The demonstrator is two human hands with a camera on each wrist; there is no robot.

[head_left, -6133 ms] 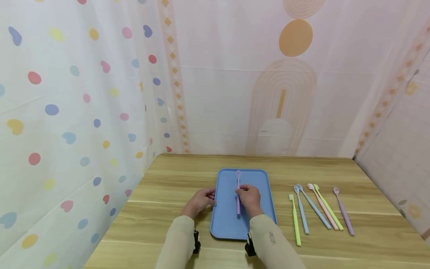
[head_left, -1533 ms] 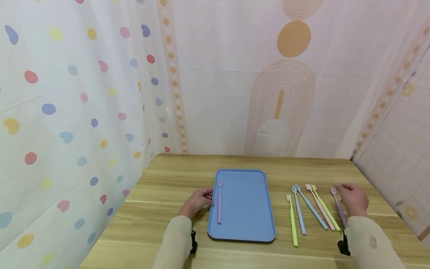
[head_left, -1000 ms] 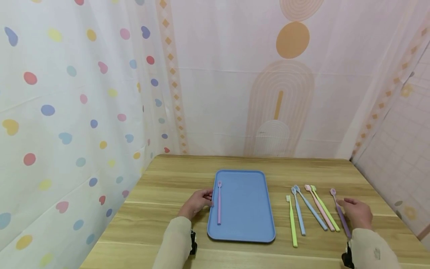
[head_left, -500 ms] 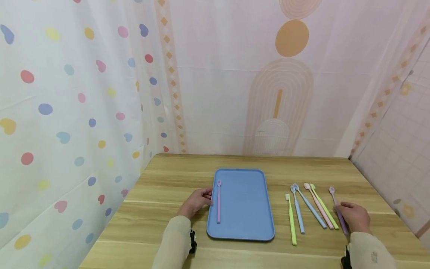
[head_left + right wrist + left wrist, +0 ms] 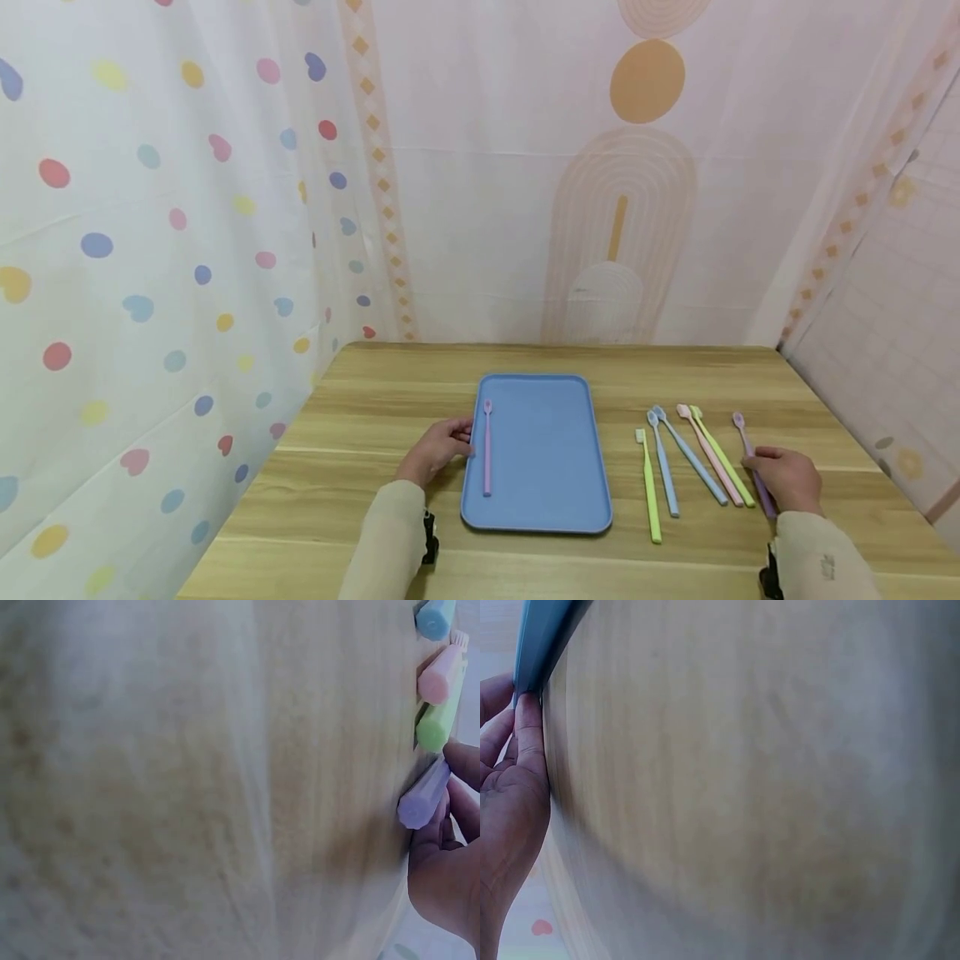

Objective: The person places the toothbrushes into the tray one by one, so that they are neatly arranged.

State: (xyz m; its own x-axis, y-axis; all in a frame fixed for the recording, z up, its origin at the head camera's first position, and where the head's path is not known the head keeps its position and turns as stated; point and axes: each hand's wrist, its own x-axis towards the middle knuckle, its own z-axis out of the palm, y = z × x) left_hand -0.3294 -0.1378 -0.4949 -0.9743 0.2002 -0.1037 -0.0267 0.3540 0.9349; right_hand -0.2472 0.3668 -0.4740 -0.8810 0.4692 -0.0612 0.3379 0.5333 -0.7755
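Note:
A blue tray lies on the wooden table, with one purple toothbrush along its left side. My left hand holds the tray's left rim; in the left wrist view its fingers meet the tray edge. At the far right of the table, my right hand pinches another purple toothbrush at its handle, between thumb and fingers. The handle end of that toothbrush shows in the right wrist view, still close to the tabletop.
Between tray and right hand lie a green toothbrush, two blue toothbrushes, a pink toothbrush and a second green toothbrush. Patterned curtains hang behind and beside the table.
Earlier my right hand held a purple toothbrush over the tray; that one now lies at the tray's left. My right hand has moved right and taken hold of another purple toothbrush. The left stays put.

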